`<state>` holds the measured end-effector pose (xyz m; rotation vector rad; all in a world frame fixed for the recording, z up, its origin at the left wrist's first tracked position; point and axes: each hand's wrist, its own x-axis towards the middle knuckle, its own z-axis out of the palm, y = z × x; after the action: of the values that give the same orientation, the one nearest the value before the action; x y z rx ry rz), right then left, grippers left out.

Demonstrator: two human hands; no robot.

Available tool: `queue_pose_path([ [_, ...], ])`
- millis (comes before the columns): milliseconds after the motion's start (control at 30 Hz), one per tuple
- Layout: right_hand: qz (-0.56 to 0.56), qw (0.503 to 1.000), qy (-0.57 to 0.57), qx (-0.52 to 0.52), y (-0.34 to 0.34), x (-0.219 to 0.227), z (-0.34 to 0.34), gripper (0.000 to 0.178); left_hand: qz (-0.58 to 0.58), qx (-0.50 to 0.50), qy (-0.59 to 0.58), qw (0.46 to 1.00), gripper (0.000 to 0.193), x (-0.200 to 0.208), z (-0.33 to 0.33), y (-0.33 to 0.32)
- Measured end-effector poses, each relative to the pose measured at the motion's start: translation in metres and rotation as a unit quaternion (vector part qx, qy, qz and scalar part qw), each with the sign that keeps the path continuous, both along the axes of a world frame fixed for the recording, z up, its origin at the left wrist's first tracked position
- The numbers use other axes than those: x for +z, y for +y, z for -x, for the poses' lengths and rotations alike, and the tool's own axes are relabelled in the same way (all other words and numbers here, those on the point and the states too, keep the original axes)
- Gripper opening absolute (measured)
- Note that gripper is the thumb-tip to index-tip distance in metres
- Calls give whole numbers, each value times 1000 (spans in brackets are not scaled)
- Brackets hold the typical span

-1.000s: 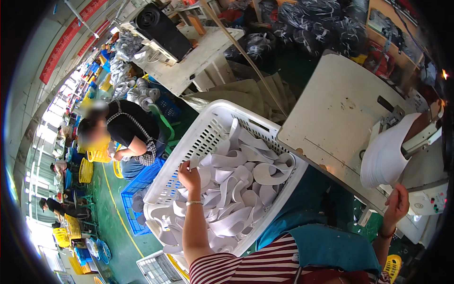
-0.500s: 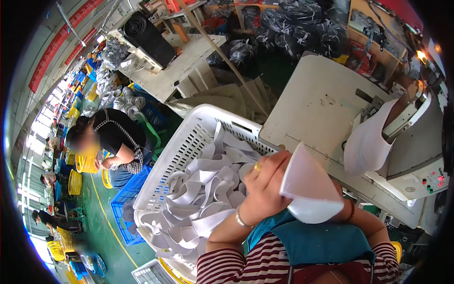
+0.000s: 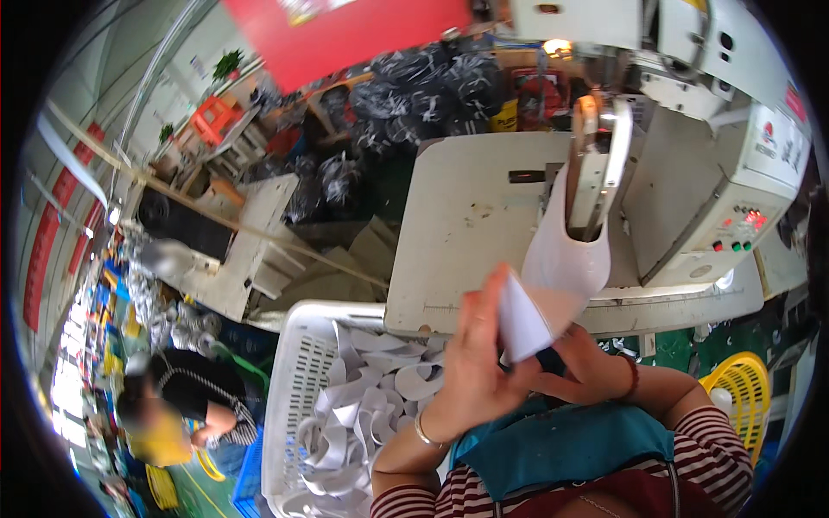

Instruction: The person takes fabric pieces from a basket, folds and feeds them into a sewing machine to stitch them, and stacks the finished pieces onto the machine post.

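Note:
In front of my chest I hold a bent white sheet piece (image 3: 525,321) with an open, curved form. My left hand (image 3: 475,367) is closed along its left edge, with the fingers up and the thumb below. At the lower right edge my right hand (image 3: 594,364) is also closed on it, its fingertips partly hidden behind the piece. Just beyond, another white curved piece (image 3: 566,246) hangs around the metal arm of a machine (image 3: 717,198). The held piece overlaps it in the picture; whether they touch I cannot tell.
A white perforated basket (image 3: 294,380) full of loose white curved pieces (image 3: 367,397) stands left of me. The machine's pale worktable (image 3: 471,207) spreads ahead. A yellow basket (image 3: 744,397) is at the right. At far left a co-worker (image 3: 194,397) sits bent forward.
The view has swung right, toward the machine. The held piece has turned and now appears narrower, close to the piece on the machine arm. My right hand now shows more from behind it.

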<state>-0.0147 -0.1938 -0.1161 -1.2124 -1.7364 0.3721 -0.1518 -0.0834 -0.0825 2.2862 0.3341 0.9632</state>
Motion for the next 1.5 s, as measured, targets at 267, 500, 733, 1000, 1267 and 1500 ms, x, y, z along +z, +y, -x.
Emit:
queue_pose_path([
  [267,-15,960,253,122,-9,2,-24,60,-78,-124,-59,987,42,26,-14,6],
  [500,296,788,429,327,-13,47,-58,30,82,-228,-36,970,37,48,-55,24],
  [733,154,961,190,127,-20,65,-89,25,270,-401,113,868,26,59,-83,28],
  [1000,-80,919,376,-87,-14,78,-130,11,355,-334,45,872,15,92,-117,60],
  [1267,-163,876,442,-102,22,73,-151,12,339,-302,3,891,16,92,-156,85],
  [1500,-164,852,484,-113,33,81,-151,11,361,-279,-24,889,21,93,-165,86],
])
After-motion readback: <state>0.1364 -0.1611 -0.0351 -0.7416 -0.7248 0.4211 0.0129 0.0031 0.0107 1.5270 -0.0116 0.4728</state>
